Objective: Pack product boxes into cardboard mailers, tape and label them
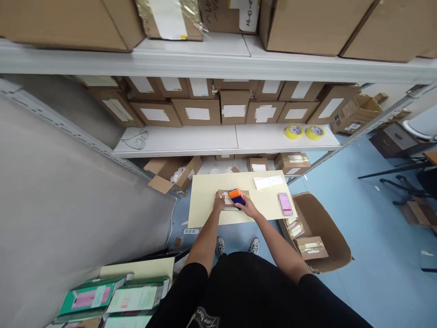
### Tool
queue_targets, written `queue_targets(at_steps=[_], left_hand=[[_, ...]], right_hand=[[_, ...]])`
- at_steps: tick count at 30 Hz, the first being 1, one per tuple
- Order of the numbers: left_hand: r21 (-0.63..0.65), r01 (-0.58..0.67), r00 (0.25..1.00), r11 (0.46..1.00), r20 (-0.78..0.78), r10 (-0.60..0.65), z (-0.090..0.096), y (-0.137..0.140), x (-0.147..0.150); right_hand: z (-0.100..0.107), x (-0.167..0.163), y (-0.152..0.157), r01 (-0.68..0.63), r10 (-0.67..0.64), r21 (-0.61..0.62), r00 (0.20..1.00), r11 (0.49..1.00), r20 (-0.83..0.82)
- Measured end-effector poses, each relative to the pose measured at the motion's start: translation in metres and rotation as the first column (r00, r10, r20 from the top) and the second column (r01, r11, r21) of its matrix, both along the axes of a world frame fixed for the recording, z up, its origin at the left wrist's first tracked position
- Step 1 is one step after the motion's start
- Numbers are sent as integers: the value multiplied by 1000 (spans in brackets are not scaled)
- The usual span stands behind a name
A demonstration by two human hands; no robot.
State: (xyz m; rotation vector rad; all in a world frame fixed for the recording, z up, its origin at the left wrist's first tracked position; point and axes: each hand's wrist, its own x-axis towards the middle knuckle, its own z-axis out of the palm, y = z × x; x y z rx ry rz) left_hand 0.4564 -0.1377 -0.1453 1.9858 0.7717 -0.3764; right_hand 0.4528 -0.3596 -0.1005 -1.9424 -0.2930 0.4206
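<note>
On the pale yellow table [204,200] lies a small flat cardboard box [232,208] with a white label on top. My left hand [219,201] grips the left end of this box, thumb on top. My right hand [248,208] is closed around an orange and dark-blue hand-held tool [237,197], held tilted over the right part of the box. The tool hides some of the box top, and its exact kind is not clear.
White paper sheets [268,181] and a blurred pink item [285,204] lie to the right on the table. A large open carton [329,228] holding small boxes stands right of it. Ahead, a shelf [205,139] bears cardboard boxes and two yellow tape rolls [294,131].
</note>
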Motion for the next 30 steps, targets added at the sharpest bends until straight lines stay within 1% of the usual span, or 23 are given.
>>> queue_targets(at_steps=[2,4,5,7,8,9,10,11,13,15,18,20,22,24,26,28,30], left_hand=[[-32,31,999,999,46,-29,4,9,-2],[-29,29,996,999,81,-27,12,18,-4],[-17,21,992,1000,122,-19,17,22,-4],[-15,25,967,1000,253,-20,31,27,-3],[-41,57,946,998,321,-40,39,28,0],[-86,116,923,989,377,-76,48,28,3],[-143,198,901,970,416,-123,57,27,7],[-202,286,883,937,436,-176,65,26,12],[-298,421,855,856,445,-266,80,23,21],[-363,476,850,801,424,-313,91,21,29],[-456,446,884,770,361,-298,97,20,35],[-515,405,908,755,324,-265,97,20,37],[-546,391,917,741,303,-261,97,20,38],[-531,411,909,741,297,-291,98,19,39],[-483,438,896,758,297,-329,99,18,40],[-417,450,888,790,306,-344,100,16,41],[-339,441,882,831,335,-331,101,14,41]], right_hand=[[-3,4,3,-20,20,24,999,1000,-34],[-7,4,1,-19,22,38,998,999,-59],[-9,3,-1,-15,18,45,997,999,-72],[-11,2,-5,-7,13,65,995,998,-95],[-12,1,-6,-4,12,76,995,997,-99],[-13,1,-6,-5,13,88,995,996,-97],[-13,1,-6,-9,18,101,995,995,-93],[-13,1,-6,-15,24,111,996,994,-89],[-14,2,-5,-25,36,125,996,992,-85],[-14,4,-6,-24,37,130,995,991,-96],[-13,7,-8,-14,31,135,992,991,-121],[-11,9,-11,-22,42,139,990,990,-137],[-7,11,-13,-45,64,131,988,990,-143],[-2,11,-15,-73,88,109,987,991,-138],[4,12,-16,-96,107,87,986,992,-128],[10,12,-16,-106,115,79,986,991,-123],[15,12,-16,-113,119,65,986,992,-112]])
